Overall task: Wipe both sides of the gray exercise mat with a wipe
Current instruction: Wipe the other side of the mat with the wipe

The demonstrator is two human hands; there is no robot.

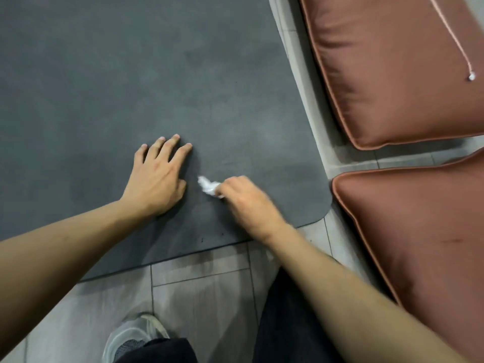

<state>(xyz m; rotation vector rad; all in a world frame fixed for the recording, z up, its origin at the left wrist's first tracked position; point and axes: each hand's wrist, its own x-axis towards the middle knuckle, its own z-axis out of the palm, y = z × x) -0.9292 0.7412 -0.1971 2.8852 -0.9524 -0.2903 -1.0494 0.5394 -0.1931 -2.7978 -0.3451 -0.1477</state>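
Note:
The gray exercise mat point(125, 82) lies flat on the tiled floor and fills the upper left of the head view; its rounded near right corner is in sight. My left hand point(157, 176) presses flat on the mat with fingers spread. Just to its right, my right hand point(246, 203) grips a crumpled white wipe point(208, 186) against the mat surface. The wipe sticks out from the fingers toward the left hand. The right hand looks slightly blurred.
Two rust-coloured cushions point(392, 69) point(424, 231) lie to the right of the mat on a pale ledge. Gray floor tiles point(204, 292) run along the mat's near edge. My shoe point(133, 336) and dark trouser legs are at the bottom.

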